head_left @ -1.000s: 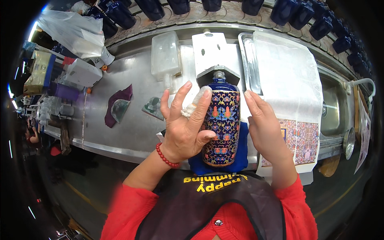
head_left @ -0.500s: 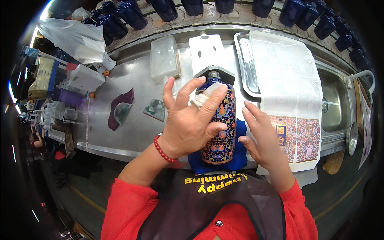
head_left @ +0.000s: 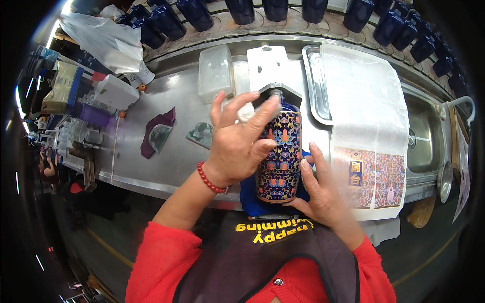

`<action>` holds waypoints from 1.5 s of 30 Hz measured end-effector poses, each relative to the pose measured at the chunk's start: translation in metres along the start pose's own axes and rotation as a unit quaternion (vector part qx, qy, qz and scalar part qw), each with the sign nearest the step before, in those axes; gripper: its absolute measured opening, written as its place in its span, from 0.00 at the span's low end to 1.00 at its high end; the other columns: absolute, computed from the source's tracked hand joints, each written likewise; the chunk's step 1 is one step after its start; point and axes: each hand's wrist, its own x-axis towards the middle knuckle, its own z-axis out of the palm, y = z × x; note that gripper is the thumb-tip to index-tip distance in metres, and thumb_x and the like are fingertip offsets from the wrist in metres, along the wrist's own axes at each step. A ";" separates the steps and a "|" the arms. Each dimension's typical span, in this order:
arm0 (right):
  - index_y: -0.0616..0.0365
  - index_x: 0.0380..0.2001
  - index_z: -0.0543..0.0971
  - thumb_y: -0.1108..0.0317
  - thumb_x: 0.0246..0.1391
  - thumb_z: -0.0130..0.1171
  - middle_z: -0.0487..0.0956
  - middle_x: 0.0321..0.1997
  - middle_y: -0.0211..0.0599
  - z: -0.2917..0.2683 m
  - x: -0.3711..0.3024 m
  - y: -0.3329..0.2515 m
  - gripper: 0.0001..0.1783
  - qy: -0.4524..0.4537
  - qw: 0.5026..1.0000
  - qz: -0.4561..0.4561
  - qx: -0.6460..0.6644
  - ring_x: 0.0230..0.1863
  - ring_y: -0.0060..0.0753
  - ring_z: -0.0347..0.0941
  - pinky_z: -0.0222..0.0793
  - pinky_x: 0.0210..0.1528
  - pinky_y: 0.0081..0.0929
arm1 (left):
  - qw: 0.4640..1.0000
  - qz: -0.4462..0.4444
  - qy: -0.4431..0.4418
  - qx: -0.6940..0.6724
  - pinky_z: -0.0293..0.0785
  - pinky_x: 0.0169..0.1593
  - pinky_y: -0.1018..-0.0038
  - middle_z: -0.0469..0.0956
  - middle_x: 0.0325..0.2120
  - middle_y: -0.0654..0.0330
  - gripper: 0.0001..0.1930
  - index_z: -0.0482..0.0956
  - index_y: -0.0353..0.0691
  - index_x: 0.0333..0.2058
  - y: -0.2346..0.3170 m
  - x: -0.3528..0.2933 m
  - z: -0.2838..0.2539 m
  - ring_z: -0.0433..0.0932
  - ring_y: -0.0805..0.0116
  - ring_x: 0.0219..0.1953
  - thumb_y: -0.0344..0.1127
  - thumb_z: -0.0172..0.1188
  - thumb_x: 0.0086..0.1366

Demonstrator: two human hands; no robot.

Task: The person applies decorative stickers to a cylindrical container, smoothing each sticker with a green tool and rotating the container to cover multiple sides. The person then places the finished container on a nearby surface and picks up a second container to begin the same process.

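A dark blue bottle (head_left: 279, 156) with a colourful floral pattern lies with its neck away from me, in a dark angular holder (head_left: 293, 98). Under its near part is a blue cloth (head_left: 248, 199). My left hand (head_left: 235, 146), with red beads at the wrist, is over the bottle's upper left side. Its fingers grip a crumpled white cloth (head_left: 246, 112), partly hidden and blurred. My right hand (head_left: 323, 199) is open at the bottle's lower right, its thumb by the base edge and its fingers apart along the side.
Right of the bottle, printed patterned sheets (head_left: 371, 177) lie under white paper (head_left: 364, 96) beside a metal tray (head_left: 317, 86). A sink (head_left: 423, 131) is farther right. Left are a plastic box (head_left: 214, 73), a purple cloth (head_left: 148, 136) and green-grey scrapers (head_left: 200, 134). Blue bottles (head_left: 275, 9) line the far conveyor.
My left hand with the white cloth has shifted slightly left off the bottle's face. My right hand has come down and in to the bottle's base. The bottle's patterned front appears turned.
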 end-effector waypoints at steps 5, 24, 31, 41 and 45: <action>0.57 0.74 0.59 0.68 0.36 0.82 0.55 0.76 0.67 0.009 -0.001 0.004 0.61 0.025 0.999 0.007 -0.019 0.68 0.69 0.64 0.66 0.66 0.52 | 0.983 -0.108 0.087 -0.123 0.44 0.73 0.46 0.85 0.50 0.53 0.34 0.72 0.30 0.65 -0.002 -0.032 0.012 0.69 0.53 0.65 0.56 0.44 0.79; 0.67 0.73 0.58 0.70 0.39 0.79 0.58 0.75 0.70 0.013 -0.002 0.002 0.59 0.023 0.998 0.016 -0.064 0.67 0.71 0.65 0.66 0.65 0.54 | 0.955 -0.190 0.106 -0.204 0.53 0.72 0.53 0.76 0.59 0.43 0.31 0.67 0.29 0.68 -0.001 -0.054 0.034 0.69 0.46 0.65 0.50 0.47 0.79; 0.68 0.74 0.57 0.69 0.46 0.78 0.57 0.74 0.76 0.007 -0.002 -0.010 0.56 0.023 0.994 -0.040 -0.104 0.73 0.74 0.61 0.62 0.70 0.54 | 0.952 -0.196 0.099 -0.211 0.54 0.72 0.54 0.74 0.62 0.41 0.31 0.66 0.28 0.68 -0.004 -0.054 0.037 0.69 0.45 0.66 0.49 0.47 0.79; 0.69 0.72 0.60 0.67 0.46 0.79 0.60 0.73 0.77 0.009 0.002 -0.017 0.54 0.057 0.990 -0.055 -0.117 0.70 0.74 0.65 0.65 0.68 0.55 | 0.969 -0.158 0.095 -0.166 0.52 0.72 0.49 0.74 0.62 0.43 0.32 0.67 0.27 0.68 0.001 -0.046 0.032 0.68 0.47 0.68 0.50 0.47 0.79; 0.71 0.66 0.65 0.61 0.45 0.80 0.67 0.68 0.74 0.009 0.008 -0.020 0.50 0.076 0.989 -0.024 -0.127 0.62 0.69 0.71 0.72 0.60 0.53 | 0.973 -0.144 0.100 -0.152 0.51 0.72 0.49 0.75 0.61 0.44 0.33 0.68 0.25 0.67 0.003 -0.042 0.029 0.67 0.47 0.68 0.51 0.47 0.79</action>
